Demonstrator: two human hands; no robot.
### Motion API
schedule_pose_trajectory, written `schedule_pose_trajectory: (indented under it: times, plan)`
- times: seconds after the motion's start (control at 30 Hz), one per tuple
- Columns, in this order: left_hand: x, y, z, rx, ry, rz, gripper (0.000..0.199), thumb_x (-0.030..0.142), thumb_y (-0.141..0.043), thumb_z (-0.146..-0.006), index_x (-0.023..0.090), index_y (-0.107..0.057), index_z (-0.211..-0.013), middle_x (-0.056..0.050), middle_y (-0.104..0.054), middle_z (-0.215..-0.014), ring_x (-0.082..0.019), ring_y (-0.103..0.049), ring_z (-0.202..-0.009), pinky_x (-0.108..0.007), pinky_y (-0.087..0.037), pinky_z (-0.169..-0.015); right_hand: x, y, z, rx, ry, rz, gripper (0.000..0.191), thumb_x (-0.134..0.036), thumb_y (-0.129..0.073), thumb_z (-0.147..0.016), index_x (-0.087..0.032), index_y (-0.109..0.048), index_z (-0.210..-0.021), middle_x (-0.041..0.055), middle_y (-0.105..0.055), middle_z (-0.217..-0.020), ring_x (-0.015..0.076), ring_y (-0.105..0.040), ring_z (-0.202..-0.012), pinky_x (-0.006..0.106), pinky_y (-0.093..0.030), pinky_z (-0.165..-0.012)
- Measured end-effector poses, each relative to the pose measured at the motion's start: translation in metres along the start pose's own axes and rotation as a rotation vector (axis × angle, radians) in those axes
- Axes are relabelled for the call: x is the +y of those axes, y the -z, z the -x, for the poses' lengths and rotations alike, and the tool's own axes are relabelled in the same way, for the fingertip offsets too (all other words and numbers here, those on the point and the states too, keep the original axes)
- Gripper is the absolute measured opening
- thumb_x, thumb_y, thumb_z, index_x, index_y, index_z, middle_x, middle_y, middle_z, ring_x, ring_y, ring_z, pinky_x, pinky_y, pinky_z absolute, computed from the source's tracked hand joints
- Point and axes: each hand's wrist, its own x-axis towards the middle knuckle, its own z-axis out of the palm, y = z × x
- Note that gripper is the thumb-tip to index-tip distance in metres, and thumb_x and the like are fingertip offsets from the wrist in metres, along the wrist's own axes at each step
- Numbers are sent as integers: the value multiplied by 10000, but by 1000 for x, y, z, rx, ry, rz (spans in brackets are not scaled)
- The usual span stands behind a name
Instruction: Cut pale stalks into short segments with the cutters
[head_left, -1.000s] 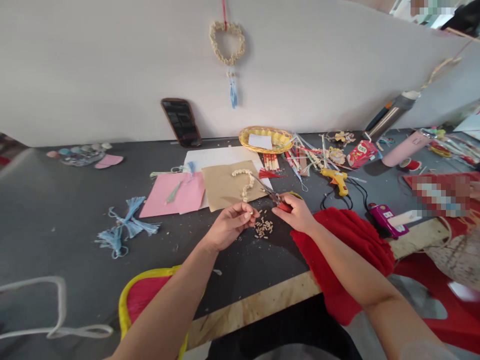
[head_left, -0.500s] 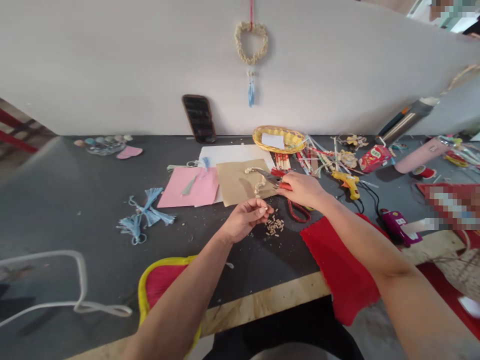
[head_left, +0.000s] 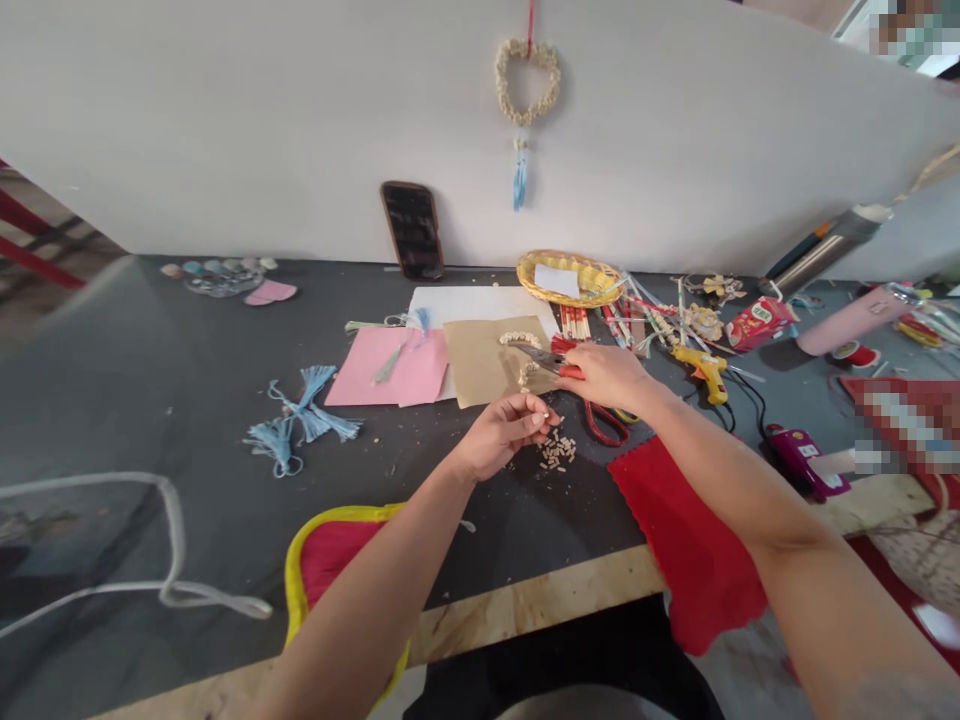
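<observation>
My left hand (head_left: 506,435) is closed in a pinch over the dark table, a tiny whitish piece showing at its fingertips; its kind is too small to tell. Just beyond it, my right hand (head_left: 604,378) grips red-handled pliers (head_left: 541,356), their grey jaws pointing left over a brown paper sheet (head_left: 480,365). A curved strand of cream beads (head_left: 519,338) lies around the jaw tips, with its lower end near my left fingers. Close to those fingertips is a small pile of short beige pieces (head_left: 557,452). A dark red loop (head_left: 606,425) lies under my right wrist.
Blue tassels (head_left: 304,420) and pink paper (head_left: 390,368) lie left. A yellow basket (head_left: 525,268), glue gun (head_left: 701,372), juice box (head_left: 757,322) and pink bottle (head_left: 859,318) stand around the back and right. Red cloth (head_left: 686,560) hangs over the front edge.
The whole view has shifted slightly, so things appear a little farther right. Both hands keep nearly the same pose, and the right still grips the pliers.
</observation>
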Motion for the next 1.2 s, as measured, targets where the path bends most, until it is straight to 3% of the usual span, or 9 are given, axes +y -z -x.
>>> schedule_pose_trajectory:
  times: [0.2,0.53,1.2]
  plan:
    - [0,-1,0,10,4,-14,207,262,-808,-742,137,-654,-802,-46,-717,-866,-79,-607,-666,-205,-476,-665,3,-2,7,13,-33,-35,290,-499,-587,-897,-213,-609,-849,57,-669,-906,193,-621,-778,292,-326,-594]
    - [0,0,0,13,8,-14,222,271,-819,-728,144,-655,-810,-41,-720,-874,-82,-609,-680,-219,-464,-679,1,-6,-5,0,14,-14,271,-468,-614,-885,-212,-601,-796,66,-673,-898,195,-612,-749,302,-323,-563]
    - [0,0,-1,2,6,-30,252,283,-828,-714,140,-646,-814,-44,-718,-872,-88,-609,-682,-231,-469,-689,-5,2,-15,-70,-31,29,271,-472,-572,-895,-210,-628,-854,66,-695,-976,208,-652,-824,290,-352,-580]
